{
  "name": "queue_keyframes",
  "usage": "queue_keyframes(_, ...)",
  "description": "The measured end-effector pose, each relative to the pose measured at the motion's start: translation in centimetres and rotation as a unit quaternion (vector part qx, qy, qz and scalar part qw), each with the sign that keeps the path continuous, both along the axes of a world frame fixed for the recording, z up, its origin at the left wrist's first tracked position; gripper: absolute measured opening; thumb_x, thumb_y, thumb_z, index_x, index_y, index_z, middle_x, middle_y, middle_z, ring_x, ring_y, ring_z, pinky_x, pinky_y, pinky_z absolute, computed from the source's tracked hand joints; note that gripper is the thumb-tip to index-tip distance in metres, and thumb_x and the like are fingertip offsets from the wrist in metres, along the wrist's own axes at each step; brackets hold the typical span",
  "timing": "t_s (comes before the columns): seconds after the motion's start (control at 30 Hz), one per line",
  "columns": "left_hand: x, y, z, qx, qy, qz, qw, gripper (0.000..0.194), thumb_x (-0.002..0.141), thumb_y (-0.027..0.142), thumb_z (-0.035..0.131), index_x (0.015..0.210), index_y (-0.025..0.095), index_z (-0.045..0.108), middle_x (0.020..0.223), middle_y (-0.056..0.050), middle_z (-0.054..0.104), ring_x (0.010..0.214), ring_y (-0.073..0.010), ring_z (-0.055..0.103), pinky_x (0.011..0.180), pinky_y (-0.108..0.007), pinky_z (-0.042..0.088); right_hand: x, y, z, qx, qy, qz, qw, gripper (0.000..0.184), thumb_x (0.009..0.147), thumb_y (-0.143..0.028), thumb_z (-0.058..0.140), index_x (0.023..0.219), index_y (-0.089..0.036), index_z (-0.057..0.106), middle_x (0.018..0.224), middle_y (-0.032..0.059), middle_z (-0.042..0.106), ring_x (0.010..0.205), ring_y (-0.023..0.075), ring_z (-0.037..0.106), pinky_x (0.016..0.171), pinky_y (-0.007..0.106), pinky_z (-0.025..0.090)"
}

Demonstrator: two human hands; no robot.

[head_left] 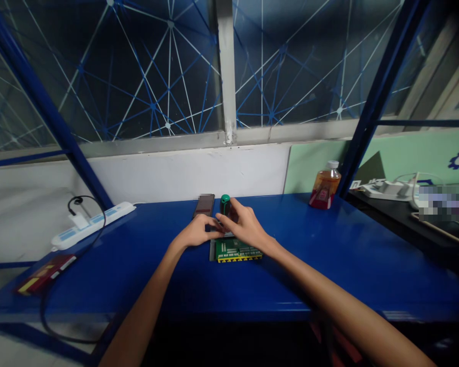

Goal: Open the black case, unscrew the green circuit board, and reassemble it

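Right hand (248,223) gripped the upright green-and-black-handled screwdriver (225,204) near the flat green circuit board (239,250)! Left hand (196,231) hovered beside it, grip unreadable; board looked fragile, best edge-held.

Blue table (340,255): bearing these
Left end: power strip (117,211) and red box (44,275) lying
Middle: green board (239,253), dark flat device (204,206) resting
Rear right: amber bottle (323,191) standing

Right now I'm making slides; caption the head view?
Right hand holding green-topped black screwdriver upright at yellow-edged green circuit board.
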State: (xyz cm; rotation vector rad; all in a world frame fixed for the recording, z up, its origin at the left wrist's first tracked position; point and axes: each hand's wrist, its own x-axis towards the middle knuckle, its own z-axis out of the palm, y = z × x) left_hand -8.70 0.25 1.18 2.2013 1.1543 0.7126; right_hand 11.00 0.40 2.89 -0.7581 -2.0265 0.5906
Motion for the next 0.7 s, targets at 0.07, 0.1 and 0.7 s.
queue_keyframes(0.07,-0.03,-0.02,0.12,0.005,-0.004,0.001,1.000,0.017,0.076,0.027,0.067,0.085,0.015,0.074,0.089,-0.007,0.074,0.085,-0.0209,0.066,0.083,-0.032,0.046,0.06,0.05,0.11,0.001,0.002,-0.005,1.000,0.026,0.086,-0.047,0.049,0.083,-0.022,0.042,0.061,-0.0010,0.057,0.054,0.0138,0.053,0.050,0.029,0.035)
queue_keyframes(0.1,-0.05,-0.02,0.17,0.007,-0.004,0.000,1.000,0.017,0.077,0.028,0.067,0.085,0.015,0.074,0.089,-0.007,0.074,0.086,-0.0208,0.066,0.083,-0.032,0.046,0.10,0.08,0.17,0.002,0.003,-0.010,1.000,0.026,0.086,-0.047,0.049,0.083,-0.022,0.042,0.062,-0.0008,0.057,0.055,0.0138,0.053,0.051,0.029,0.035)
queue_keyframes(0.7,0.47,0.02,0.09,0.020,0.001,-0.009,1.000,0.010,0.075,0.020,0.062,0.077,0.016,0.071,0.082,-0.004,0.071,0.080,-0.0198,0.064,0.079,-0.032,0.047,0.61,0.34,0.80,-0.009,0.049,-0.019,0.999,0.028,0.086,-0.048,0.050,0.082,-0.023,0.040,0.065,-0.0004,0.059,0.061,0.0157,0.060,0.057,0.029,0.042)
